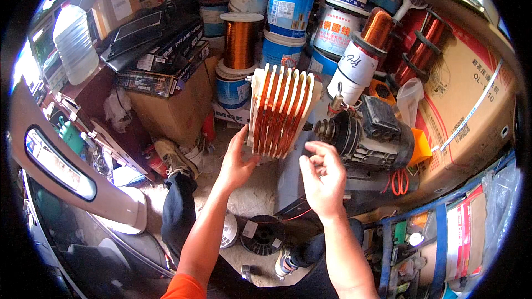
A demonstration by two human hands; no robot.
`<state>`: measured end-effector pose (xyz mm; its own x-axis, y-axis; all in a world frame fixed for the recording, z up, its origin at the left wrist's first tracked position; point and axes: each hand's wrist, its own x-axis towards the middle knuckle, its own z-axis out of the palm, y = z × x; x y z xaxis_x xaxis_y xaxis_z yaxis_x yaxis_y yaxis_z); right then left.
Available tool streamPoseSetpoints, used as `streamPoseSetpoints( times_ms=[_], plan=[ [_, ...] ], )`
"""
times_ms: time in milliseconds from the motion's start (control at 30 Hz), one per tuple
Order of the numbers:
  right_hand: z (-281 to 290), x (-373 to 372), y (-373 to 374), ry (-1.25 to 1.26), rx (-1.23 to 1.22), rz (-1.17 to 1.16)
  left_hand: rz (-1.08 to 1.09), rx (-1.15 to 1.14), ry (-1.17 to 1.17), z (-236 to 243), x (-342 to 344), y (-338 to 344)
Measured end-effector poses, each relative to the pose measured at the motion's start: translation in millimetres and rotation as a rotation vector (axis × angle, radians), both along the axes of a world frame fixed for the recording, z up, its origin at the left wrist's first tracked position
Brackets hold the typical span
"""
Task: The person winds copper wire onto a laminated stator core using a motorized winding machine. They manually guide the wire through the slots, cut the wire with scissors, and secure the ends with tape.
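Observation:
A winding former [282, 112] with cream-coloured ribs carries bands of copper wire and sits at the end of a shaft in front of me. My left hand [237, 161] lies against its lower left corner, fingers stretched up along the side and thumb apart below. Just right of the former, my right hand [324, 180] is raised with fingers curled in towards the thumb; what they pinch, if anything, is too small to make out. From a black spool [263, 235] on the floor, a thin red wire [297, 215] runs up towards my right wrist, where it is lost from sight.
Right of the former is an electric motor [379, 138] with a pulley. Wire spools [241, 41] and blue-white tubs [288, 14] are stacked behind. A large carton [471, 94] leans at the right, and a blue-framed rack [440, 238] stands below it. A clear water jug [79, 41] is at left.

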<state>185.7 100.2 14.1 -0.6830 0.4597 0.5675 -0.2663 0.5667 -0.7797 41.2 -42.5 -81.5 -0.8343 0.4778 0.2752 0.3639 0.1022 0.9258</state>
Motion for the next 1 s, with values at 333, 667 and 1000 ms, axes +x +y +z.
streamPoseSetpoints(
  times_ms=[333,667,1000],
  plan=[
    [54,-17,11,0.108,0.417,-0.084,-0.077,0.549,0.005,51,30,-6],
    [35,-6,-2,0.114,0.391,-0.058,-0.081,0.734,-0.189,70,54,-9],
    [17,4,-8,0.089,0.381,-0.053,-0.061,0.524,-0.245,75,46,-26]
  ],
)
